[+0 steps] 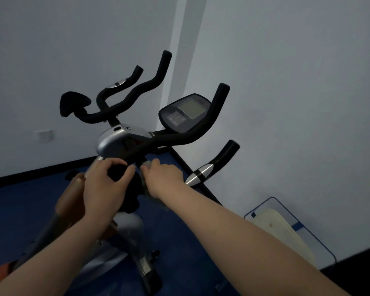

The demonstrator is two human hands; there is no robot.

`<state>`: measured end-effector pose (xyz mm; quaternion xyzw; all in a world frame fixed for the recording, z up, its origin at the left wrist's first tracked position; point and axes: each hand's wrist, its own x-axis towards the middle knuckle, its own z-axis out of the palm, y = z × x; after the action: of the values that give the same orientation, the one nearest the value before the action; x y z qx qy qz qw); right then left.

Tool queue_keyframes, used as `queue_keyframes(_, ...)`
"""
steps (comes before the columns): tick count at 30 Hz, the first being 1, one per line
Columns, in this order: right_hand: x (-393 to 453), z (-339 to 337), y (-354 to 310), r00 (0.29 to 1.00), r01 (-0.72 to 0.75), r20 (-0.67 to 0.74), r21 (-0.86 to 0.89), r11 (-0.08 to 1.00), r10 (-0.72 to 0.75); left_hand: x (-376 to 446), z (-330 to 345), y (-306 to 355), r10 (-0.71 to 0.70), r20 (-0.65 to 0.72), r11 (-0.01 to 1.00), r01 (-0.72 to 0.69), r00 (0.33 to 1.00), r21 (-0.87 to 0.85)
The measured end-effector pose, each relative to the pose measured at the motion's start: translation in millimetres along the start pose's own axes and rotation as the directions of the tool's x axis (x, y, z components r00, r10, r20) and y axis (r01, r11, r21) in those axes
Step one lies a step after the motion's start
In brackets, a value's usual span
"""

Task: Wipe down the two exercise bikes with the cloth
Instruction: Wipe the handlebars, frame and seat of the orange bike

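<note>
exercise bike (124,144) — nearer unit, taken as the landmark: silver-grey housing below black foam handlebars (179,137), a chrome-banded grip at its right end, orange-brown frame parts low at left, standing on a blue floor (179,242).
left hand (104,184) — just below the silver housing, fingers (115,162) curled round a black knob-like part (118,171) on the bike's stem, thumb on its right side.
right hand (163,177) — just right of that knob, under the handlebar; fingers closed on the cloth (146,165).
cloth — pale grey, bunched, blurred; a tuft shows above the knuckles against the stem, and more of it hangs below the wrist. its full shape cannot be told.
console (185,113) — dark oval panel with a pale square screen and a keypad, behind and above the handlebars.
second bike (115,103) — behind the landmark toward the wall: black wavy handlebars and a black saddle-shaped pad at their left end.
wall socket (44,134) — on the white wall, left of the landmark.
blue wire frame with a cream panel (282,229) — leaning at the wall, right of and below the landmark.
</note>
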<state>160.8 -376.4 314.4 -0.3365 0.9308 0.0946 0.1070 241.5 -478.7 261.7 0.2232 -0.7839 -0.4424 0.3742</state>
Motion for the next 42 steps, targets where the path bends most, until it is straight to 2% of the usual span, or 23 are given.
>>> queue_keyframes(3,-14,20,9,0.988,-0.014,-0.156,0.021,1.0,0.018,0,-1,0,-0.01,0.003,1.0,0.01,1.0,-0.01)
queue_keyframes(6,-11,25,12,0.981,-0.005,-0.194,-0.023,1.0,0.0,1,2,0,-0.035,-0.024,0.999,0.035,0.999,-0.01)
queue_keyframes(8,0,17,9,0.989,-0.013,-0.148,-0.069,0.998,0.003,1,3,1,-0.042,-0.042,0.999,0.042,0.998,-0.018)
queue_keyframes(10,9,11,6,0.996,0.076,-0.038,-0.161,0.984,-0.084,1,3,1,-0.032,-0.049,0.999,0.032,0.998,-0.011)
queue_keyframes(12,13,6,5,0.995,0.103,0.005,-0.141,0.985,-0.104,0,2,1,-0.031,-0.043,1.0,0.031,0.999,-0.002)
queue_keyframes(15,7,7,7,0.997,-0.022,-0.077,0.068,0.997,0.028,-1,-1,3,-0.037,-0.014,0.999,0.037,0.999,0.001)
queue_keyframes(16,1,13,8,0.991,-0.043,-0.125,0.079,0.996,0.053,-1,-2,3,-0.037,-0.003,0.999,0.037,0.999,-0.004)
queue_keyframes(19,-19,28,13,0.97,0.023,-0.24,-0.071,0.997,-0.039,-3,-3,4,-0.032,0.004,0.999,0.032,0.999,-0.015)
queue_keyframes(22,-5,17,16,0.991,-0.002,-0.137,-0.058,0.998,-0.006,-1,-1,4,-0.047,-0.024,0.999,0.047,0.999,-0.014)
queue_keyframes(25,14,-4,7,0.995,0.086,0.059,-0.12,0.989,-0.079,0,0,5,-0.054,-0.026,0.998,0.053,0.998,-0.017)
queue_keyframes(27,20,-8,1,0.994,0.075,0.082,-0.097,0.992,-0.068,0,-1,4,-0.042,-0.013,0.999,0.041,0.999,-0.01)
queue_keyframes(30,9,4,3,0.997,-0.044,-0.065,0.012,0.999,0.045,-1,-2,4,-0.03,-0.003,0.999,0.03,1.0,-0.012)
queue_keyframes(32,-5,19,6,0.982,-0.049,-0.188,-0.082,0.995,0.032,-2,-1,4,-0.034,-0.012,0.999,0.034,0.999,-0.024)
queue_keyframes(34,-12,25,9,0.974,-0.024,-0.227,-0.129,0.991,-0.006,-2,0,3,-0.039,-0.02,0.999,0.039,0.999,-0.029)
queue_keyframes(36,-5,17,10,0.986,-0.03,-0.165,-0.124,0.992,0.009,-1,1,1,-0.045,-0.031,0.999,0.044,0.998,-0.027)
queue_keyframes(40,15,-6,7,0.989,0.121,0.093,-0.118,0.986,-0.11,0,1,1,-0.027,-0.026,1.0,0.026,0.999,-0.017)
queue_keyframes(42,16,-4,6,0.994,0.085,0.078,-0.084,0.993,-0.079,0,0,2,-0.017,-0.019,1.0,0.017,1.0,-0.019)
